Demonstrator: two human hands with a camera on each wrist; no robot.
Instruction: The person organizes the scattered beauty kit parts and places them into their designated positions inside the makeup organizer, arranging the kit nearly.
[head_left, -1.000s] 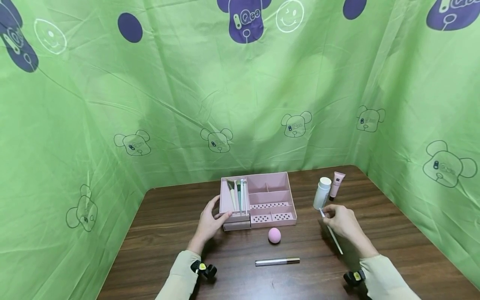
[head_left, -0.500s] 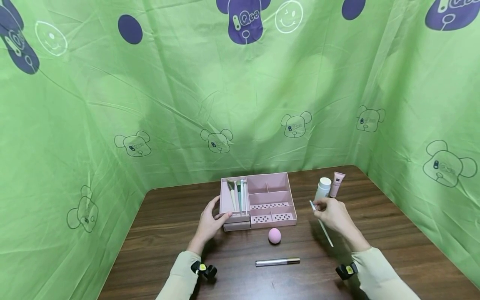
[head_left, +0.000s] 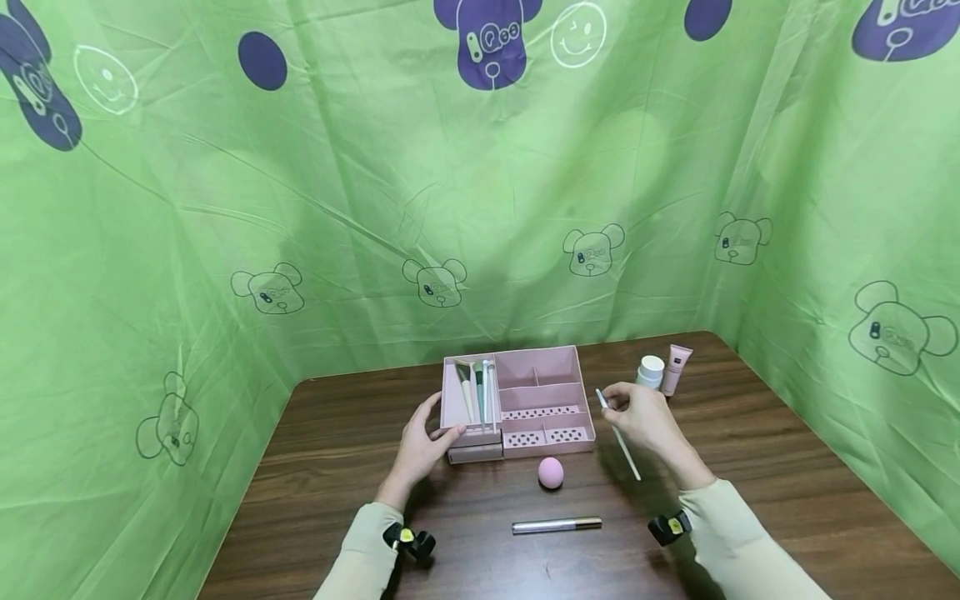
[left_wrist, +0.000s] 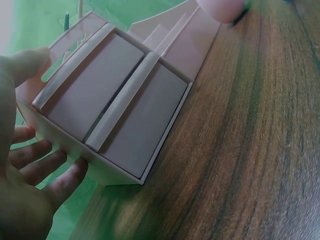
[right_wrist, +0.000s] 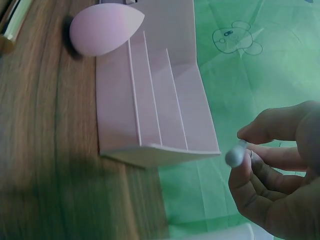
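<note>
A pink makeup organizer stands on the wooden table, with several makeup brushes upright in its left compartment. My left hand holds the organizer's left front corner. In the left wrist view, the thumb lies over the top edge and the fingers touch the side wall, beside two drawer fronts. My right hand pinches a slim white makeup brush between thumb and fingers, slanting just right of the organizer. Its rounded pale end points at the camera in the right wrist view.
A pink egg-shaped makeup sponge sits in front of the organizer. Nearer the front lies a silver tube. Behind my right hand stand a white-capped bottle, partly hidden, and a pink squeeze tube. Green curtains surround the table.
My right hand has carried the slim white makeup brush leftward, away from the bottle and towards the organizer. My left hand has stayed at the organizer's corner.
</note>
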